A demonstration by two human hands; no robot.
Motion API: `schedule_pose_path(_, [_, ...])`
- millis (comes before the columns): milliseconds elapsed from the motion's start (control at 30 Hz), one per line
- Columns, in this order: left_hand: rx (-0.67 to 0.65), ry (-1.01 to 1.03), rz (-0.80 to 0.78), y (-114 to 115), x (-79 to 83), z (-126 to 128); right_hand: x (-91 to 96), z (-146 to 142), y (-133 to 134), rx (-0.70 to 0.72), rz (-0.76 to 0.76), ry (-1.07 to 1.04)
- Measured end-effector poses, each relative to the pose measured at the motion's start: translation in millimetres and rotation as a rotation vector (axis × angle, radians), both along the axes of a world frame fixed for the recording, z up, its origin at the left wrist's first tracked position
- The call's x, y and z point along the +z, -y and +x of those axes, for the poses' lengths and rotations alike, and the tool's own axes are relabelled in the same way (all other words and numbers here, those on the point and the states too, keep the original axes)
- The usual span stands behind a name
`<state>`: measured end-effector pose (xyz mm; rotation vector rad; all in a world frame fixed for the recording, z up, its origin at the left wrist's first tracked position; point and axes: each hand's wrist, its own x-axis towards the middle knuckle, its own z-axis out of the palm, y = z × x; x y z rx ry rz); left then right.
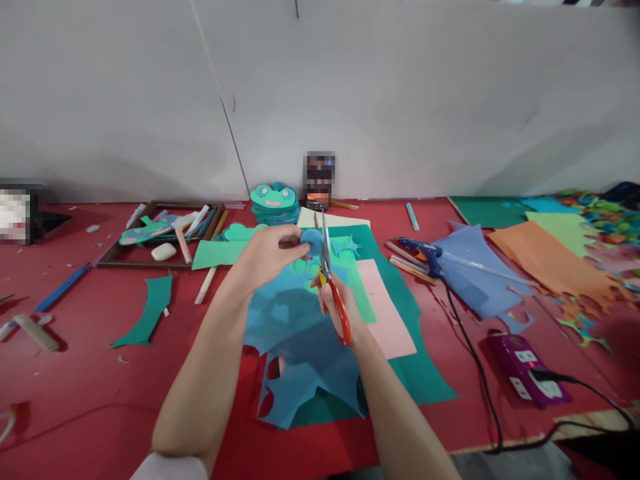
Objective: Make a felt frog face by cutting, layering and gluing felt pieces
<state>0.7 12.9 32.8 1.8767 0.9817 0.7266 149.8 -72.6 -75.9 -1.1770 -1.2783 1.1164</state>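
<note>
My left hand (273,257) pinches a small round blue paper piece (311,241) above the middle of the red table (75,373). My right hand (336,303) grips red-handled scissors (331,280), blades pointing up and touching the right edge of the blue round piece. Below both hands lies a cut-up blue sheet (300,353) on top of a dark green sheet (415,373), with a light green sheet (360,280) holding round cut-outs and a pink sheet (387,310) beside it.
A stack of green frog faces (274,200) stands at the back. A wooden tray (150,233) with pens sits back left. A blue glue gun (425,252), blue, orange and green sheets lie right. A purple power strip (525,367) with cables sits front right.
</note>
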Motion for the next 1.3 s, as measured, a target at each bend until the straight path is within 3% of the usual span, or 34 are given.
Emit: schedule_pose_path(1300, [0.022,-0.026,-0.009,-1.4,2.3,-0.7,4.6,-1.9,1.0,-0.065,-0.097,0.027])
